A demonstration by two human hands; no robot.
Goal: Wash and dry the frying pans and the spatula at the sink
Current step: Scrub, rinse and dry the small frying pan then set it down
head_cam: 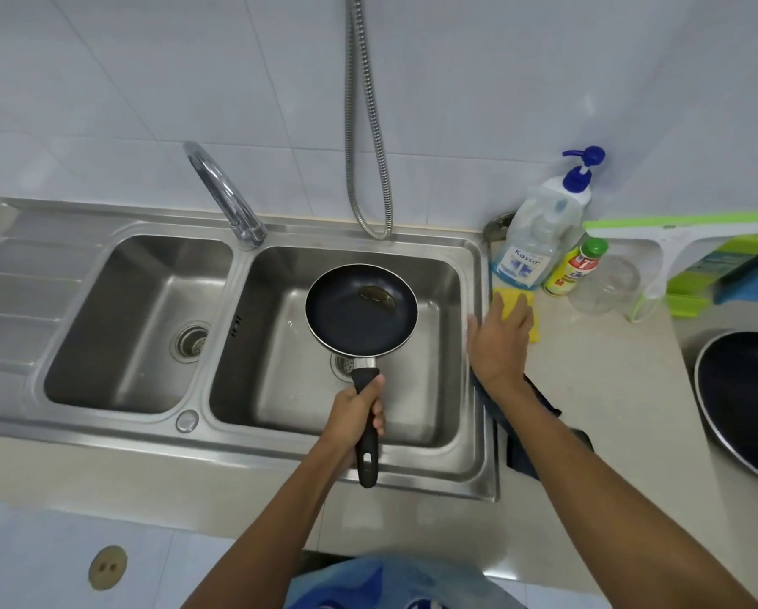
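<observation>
The left grip (359,415) is clenched round the black handle of a small round dark non-stick frying pan (362,309), thumb along the top of the handle. It holds the pan level above the right basin of the stainless steel double sink (118,428), over the drain. A brownish greasy patch sits inside the pan at its far right side.

The right grip (500,340) is released, fingers straight and spread, and lies flat on a yellow rectangular sponge (511,301) just past the sink's right rim on the beige surface (610,389). A dark blue cloth (540,428) lies under that wrist and forearm, along the same rim.

Behind the sponge, near the back edge of the surface, stands a clear pump bottle with a blue pump head (535,239). A small yellow bottle with a green cap (575,270) is just beside it, then a clear glass jar (605,283) and a green-and-white squeegee (676,239). A large dark frying pan with a metal rim (746,402) rests at the right edge of the surface, partly out of view. A curved chrome tap (223,195) rises at the sink's back rim between the two basins
</observation>
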